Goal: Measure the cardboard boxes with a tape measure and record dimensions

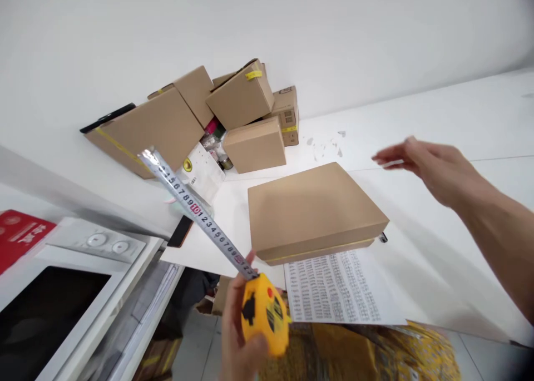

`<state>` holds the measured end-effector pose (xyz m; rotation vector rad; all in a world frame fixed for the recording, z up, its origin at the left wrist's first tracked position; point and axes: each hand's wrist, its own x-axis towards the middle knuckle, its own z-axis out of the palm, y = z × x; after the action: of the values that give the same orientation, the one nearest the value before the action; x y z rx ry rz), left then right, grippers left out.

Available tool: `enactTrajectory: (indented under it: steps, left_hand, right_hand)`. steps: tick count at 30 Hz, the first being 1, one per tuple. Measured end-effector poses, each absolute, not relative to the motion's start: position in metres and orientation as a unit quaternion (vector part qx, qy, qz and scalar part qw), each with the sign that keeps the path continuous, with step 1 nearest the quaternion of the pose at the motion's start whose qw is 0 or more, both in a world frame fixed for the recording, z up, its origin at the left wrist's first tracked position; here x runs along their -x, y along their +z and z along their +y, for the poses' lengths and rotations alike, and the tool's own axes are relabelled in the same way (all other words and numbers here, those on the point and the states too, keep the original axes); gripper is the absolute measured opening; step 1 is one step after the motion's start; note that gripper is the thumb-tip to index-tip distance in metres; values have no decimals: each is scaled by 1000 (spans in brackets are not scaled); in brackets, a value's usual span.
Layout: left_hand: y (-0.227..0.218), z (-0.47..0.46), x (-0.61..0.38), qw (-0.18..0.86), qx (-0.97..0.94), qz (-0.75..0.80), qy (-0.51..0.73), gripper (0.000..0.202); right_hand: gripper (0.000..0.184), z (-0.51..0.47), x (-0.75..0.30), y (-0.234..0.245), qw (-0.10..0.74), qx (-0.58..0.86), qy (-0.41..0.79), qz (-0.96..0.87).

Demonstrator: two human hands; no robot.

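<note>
My left hand [240,325] is closed around a yellow tape measure [267,314]. Its metal blade [200,214] sticks out up and to the left, with the numbers facing me. In front of it on the white table lies a flat brown cardboard box [312,208], apart from both hands. Right of the box, my right hand [421,161] hovers over the table with nothing in it, fingers stretched out and held close together. A sheet of paper printed with rows of text [337,292] lies partly under the box's near edge.
Several cardboard boxes [254,147] are piled against the wall at the back left. A dark phone-like slab [180,232] lies at the table's left edge. A white microwave [54,292] stands at the left. Yellow packaging [421,353] is below the near table edge.
</note>
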<state>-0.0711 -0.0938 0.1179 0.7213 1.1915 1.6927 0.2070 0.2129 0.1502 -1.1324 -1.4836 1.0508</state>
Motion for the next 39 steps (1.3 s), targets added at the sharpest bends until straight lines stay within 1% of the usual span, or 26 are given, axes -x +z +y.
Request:
enactTrajectory:
  steps: [1, 3, 5, 7, 9, 11, 13, 15, 17, 19, 22, 24, 26, 27, 30, 33, 35, 39]
  left_hand:
    - [111, -94, 82, 436, -290, 505, 686, 67]
    - [97, -88, 99, 436, -280, 527, 674, 65]
    - [89, -80, 110, 471, -274, 523, 655, 68]
    - [92, -72, 118, 503, -282, 510, 638, 72]
    - [108, -62, 125, 514, -304, 502, 625, 75]
    - [134, -48, 135, 507, -330, 495, 623, 72]
    - [162, -29, 148, 500, -349, 485, 628, 60]
    - [185, -5, 161, 512, -350, 475, 625, 52]
    - [200, 20, 169, 526, -344, 479, 613, 46]
    - [208, 38, 168, 531, -351, 488, 597, 44]
    - [212, 38, 150, 536, -371, 470, 595, 39]
    - [211, 23, 130, 564, -365, 435, 600, 36]
    - [205, 3, 109, 636, -340, 395, 570, 38]
    - [201, -6, 98, 684, -324, 369, 540, 39]
    - [189, -21, 70, 765, -274, 322, 486, 42]
    - [184, -19, 51, 778, -255, 327, 473, 39]
    - [184, -13, 44, 776, -248, 338, 471, 37]
    - [185, -4, 37, 774, -237, 337, 480, 37]
  right_hand:
    - [53, 200, -220, 134, 456, 486, 445, -598]
    - [52, 175, -238, 103, 398, 503, 479, -599]
    - [54, 151, -243, 83, 341, 470, 505, -638]
    - [55, 134, -238, 78, 317, 409, 512, -685]
    - [59, 125, -227, 89, 324, 371, 493, -717]
    - [73, 124, -213, 110, 345, 385, 456, -725]
    - [83, 130, -198, 132, 362, 424, 417, -718]
    - [84, 141, -184, 150, 363, 465, 387, -709]
    - [81, 156, -171, 159, 350, 493, 390, -695]
    - [75, 171, -161, 161, 339, 499, 430, -671]
    - [66, 190, -154, 160, 326, 499, 475, -648]
    - [66, 199, -154, 160, 309, 516, 454, -657]
    - [67, 206, -155, 161, 310, 534, 394, -681]
    - [64, 209, -155, 163, 321, 535, 359, -695]
    - [48, 215, -148, 172, 369, 497, 298, -726]
    - [39, 221, -133, 185, 382, 451, 317, -742]
    - [37, 226, -121, 191, 362, 438, 340, -750]
    - [31, 239, -105, 195, 292, 455, 378, -751]
